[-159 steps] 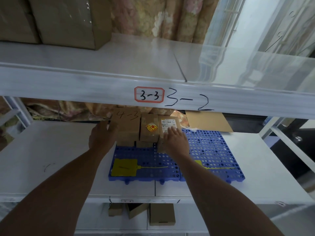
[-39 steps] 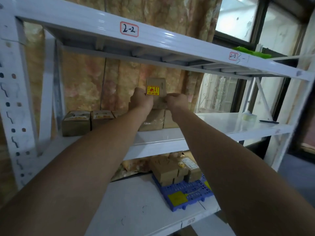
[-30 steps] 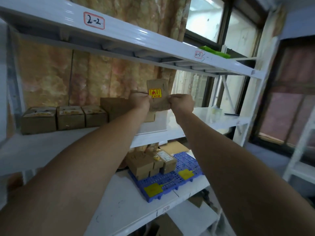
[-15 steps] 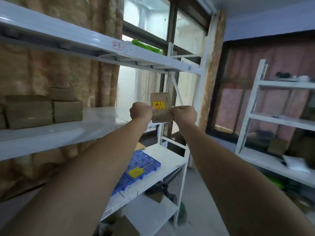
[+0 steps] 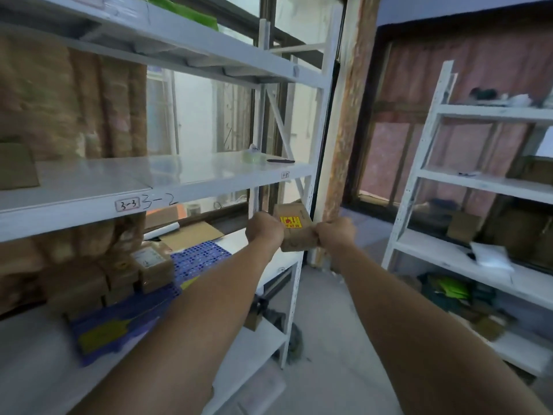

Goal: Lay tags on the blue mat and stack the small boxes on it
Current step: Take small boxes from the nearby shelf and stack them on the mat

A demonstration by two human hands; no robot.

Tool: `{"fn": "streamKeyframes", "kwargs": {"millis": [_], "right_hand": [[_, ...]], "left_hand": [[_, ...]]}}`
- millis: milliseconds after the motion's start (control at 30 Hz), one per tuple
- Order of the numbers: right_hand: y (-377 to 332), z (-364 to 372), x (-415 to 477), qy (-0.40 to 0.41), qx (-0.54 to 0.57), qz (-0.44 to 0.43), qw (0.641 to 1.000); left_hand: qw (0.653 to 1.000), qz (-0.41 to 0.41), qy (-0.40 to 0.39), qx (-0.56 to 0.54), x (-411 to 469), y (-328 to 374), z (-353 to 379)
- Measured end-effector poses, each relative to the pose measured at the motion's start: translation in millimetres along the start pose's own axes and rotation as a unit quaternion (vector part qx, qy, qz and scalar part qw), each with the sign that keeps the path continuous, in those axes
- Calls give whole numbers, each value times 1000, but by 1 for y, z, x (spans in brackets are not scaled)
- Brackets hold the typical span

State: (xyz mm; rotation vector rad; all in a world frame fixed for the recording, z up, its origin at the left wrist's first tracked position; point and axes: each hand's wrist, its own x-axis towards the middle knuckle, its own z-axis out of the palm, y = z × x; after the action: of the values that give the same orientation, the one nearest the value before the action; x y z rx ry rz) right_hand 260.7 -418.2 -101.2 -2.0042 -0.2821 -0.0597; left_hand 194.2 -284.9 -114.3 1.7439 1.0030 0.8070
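I hold a small brown cardboard box [image 5: 296,230] with a yellow and red sticker between both hands, out in front of me at mid height. My left hand [image 5: 264,232] grips its left side and my right hand [image 5: 335,234] grips its right side. Down to the left, the blue perforated mat [image 5: 197,259] lies on the lower shelf. Several small brown boxes [image 5: 119,277] are stacked at its back left. A yellow tag [image 5: 100,335] lies on the mat's near part, blurred, and a second yellow tag [image 5: 189,283] peeks out beside my left forearm.
The white shelf rack [image 5: 155,190] marked 3-3 and 3-2 runs above the mat; a flat cardboard sheet [image 5: 191,238] lies behind it. A second white rack [image 5: 466,181] with assorted items stands at right. Bare grey floor [image 5: 326,339] lies between them.
The box has come down from head height to just below the 3-2 shelf, still held by both hands. The view has swung back left and down, bringing the mat and stacked boxes into sight.
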Motion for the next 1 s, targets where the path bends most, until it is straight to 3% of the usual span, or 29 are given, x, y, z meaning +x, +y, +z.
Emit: {"fn": "streamKeyframes", "kwargs": {"millis": [167,500,800,1000], "right_hand": [[7,85,15,-63,-23,-5,998],[-24,270,41,-187,-72,-44,979],[-41,381,30,-264,-83,-71,958],[-60,442,7,-319,-23,-95,943]], "left_hand": [[998,-45,29,45,46,-54,-16],[984,-137,115,27,177,-163,-72],[964,-192,182,24,245,-235,-122],[973,-134,188,4,260,-261,-169]]}}
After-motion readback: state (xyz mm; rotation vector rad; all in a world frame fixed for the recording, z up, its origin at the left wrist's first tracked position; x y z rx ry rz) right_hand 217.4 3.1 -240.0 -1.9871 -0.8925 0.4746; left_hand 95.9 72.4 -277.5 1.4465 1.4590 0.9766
